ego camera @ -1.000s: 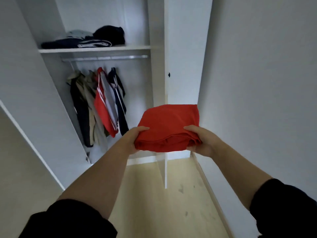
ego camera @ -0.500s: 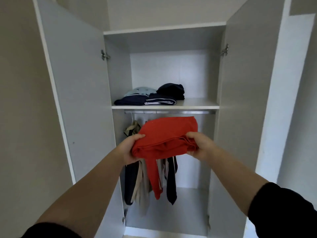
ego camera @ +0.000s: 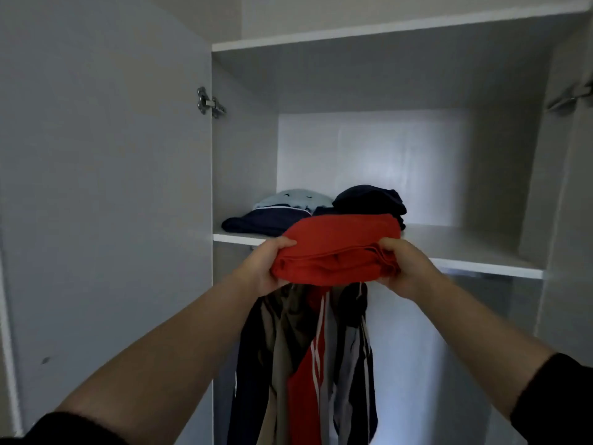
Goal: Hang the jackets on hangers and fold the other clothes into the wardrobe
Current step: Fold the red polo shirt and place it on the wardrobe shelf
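Note:
I hold a folded red garment (ego camera: 337, 248) in front of the white wardrobe shelf (ego camera: 465, 252), at the height of its front edge. My left hand (ego camera: 266, 268) grips its left end and my right hand (ego camera: 404, 268) grips its right end, thumbs on top. On the shelf behind it lie folded clothes: a dark navy piece with white trim (ego camera: 266, 221), a light blue one (ego camera: 295, 199) and a dark bundle (ego camera: 369, 200). Below the shelf several jackets (ego camera: 305, 364) hang close together, one red with white stripes.
The left wardrobe door (ego camera: 106, 203) stands wide open with its hinge (ego camera: 210, 102) showing. The right door's edge (ego camera: 574, 187) frames the other side. The shelf's right half carries nothing I can see.
I have come closer to the wardrobe and raised the red garment from below the shelf up to its edge. Both hands keep the same grip.

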